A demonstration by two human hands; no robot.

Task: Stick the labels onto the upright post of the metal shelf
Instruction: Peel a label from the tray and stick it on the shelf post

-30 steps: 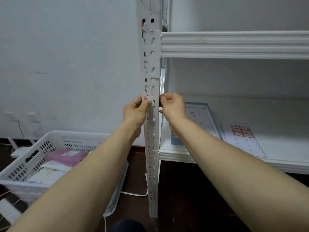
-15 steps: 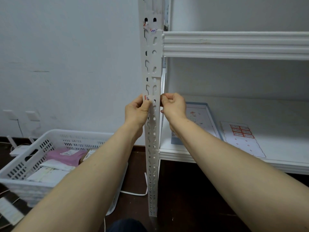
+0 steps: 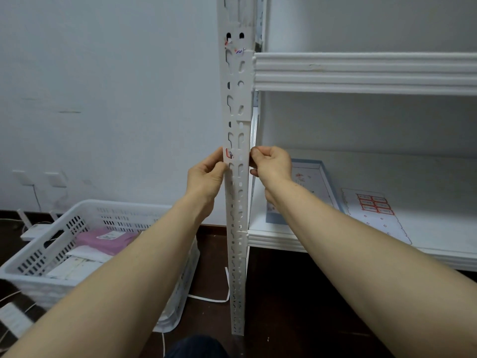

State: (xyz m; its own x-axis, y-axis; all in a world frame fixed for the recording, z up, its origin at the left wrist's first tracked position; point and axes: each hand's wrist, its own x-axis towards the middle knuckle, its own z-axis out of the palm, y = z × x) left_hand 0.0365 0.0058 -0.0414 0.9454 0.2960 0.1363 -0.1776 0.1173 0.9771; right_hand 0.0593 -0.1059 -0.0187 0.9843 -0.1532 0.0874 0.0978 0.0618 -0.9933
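The white perforated upright post (image 3: 237,202) of the metal shelf stands in the middle of the view. A small white label with a red border (image 3: 229,153) lies across the post at mid height. My left hand (image 3: 206,174) pinches the label's left end against the post's left edge. My right hand (image 3: 271,164) pinches the other end at the post's right edge, where the label is hidden behind the post. Higher up, another label with red and blue marks (image 3: 236,49) sticks on the post by the upper shelf beam.
A label sheet with red-bordered stickers (image 3: 374,205) and a blue-edged sheet (image 3: 309,187) lie on the lower shelf board (image 3: 426,223). A white plastic basket (image 3: 85,220) with pink and white packets stands on the dark floor at left. Wall sockets and cables are at far left.
My hands stay on the label at the post, with the left thumb slid slightly lower so more of the red border shows. The view has shifted a little.
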